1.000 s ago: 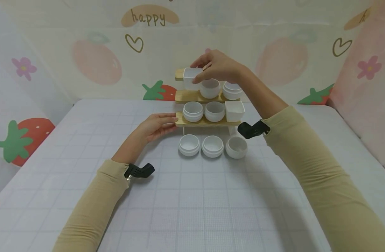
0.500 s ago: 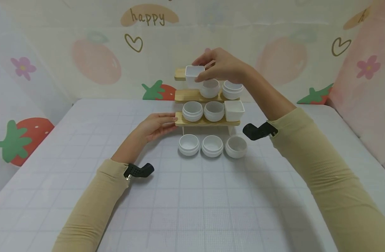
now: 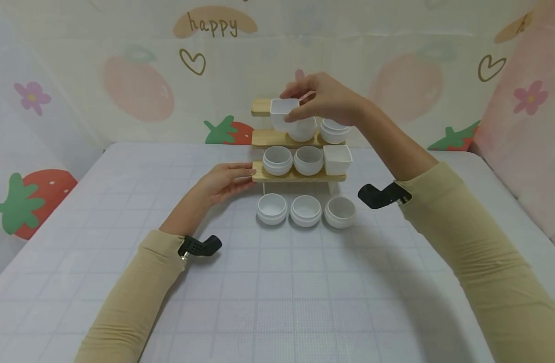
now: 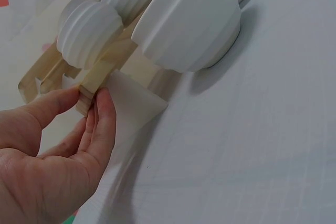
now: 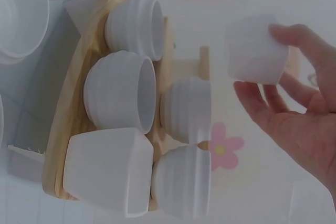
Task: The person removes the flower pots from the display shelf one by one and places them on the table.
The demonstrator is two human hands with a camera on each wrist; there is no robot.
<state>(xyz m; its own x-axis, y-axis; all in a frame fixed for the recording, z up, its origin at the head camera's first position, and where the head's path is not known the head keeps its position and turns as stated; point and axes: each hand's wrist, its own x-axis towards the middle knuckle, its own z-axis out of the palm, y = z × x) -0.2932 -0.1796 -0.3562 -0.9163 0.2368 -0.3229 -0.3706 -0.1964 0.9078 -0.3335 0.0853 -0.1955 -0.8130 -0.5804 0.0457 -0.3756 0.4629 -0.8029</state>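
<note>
My right hand (image 3: 332, 99) pinches a white square cup (image 3: 279, 120) between thumb and fingers, in front of the upper boards of a tiered wooden stand (image 3: 268, 138). In the right wrist view this square cup (image 5: 252, 56) is apart from the stand. At the stand's left end, my left hand (image 3: 225, 182) grips the lowest board, thumb above and fingers below, as the left wrist view shows at the board's end (image 4: 94, 80). That board bears two round white cups (image 3: 278, 161) and another square cup (image 3: 338, 160). Two more round cups (image 3: 334, 132) sit on the middle board.
Three round white bowls (image 3: 272, 209) stand in a row on the grid-patterned table (image 3: 277, 287) before the stand. A printed cloth (image 3: 241, 75) with fruit and flowers hangs behind. The top board (image 3: 261, 107) is partly covered by the right hand and its cup.
My right hand has shifted slightly to the right with the square cup, rising a little and then coming down. The left hand stays on the lowest board.
</note>
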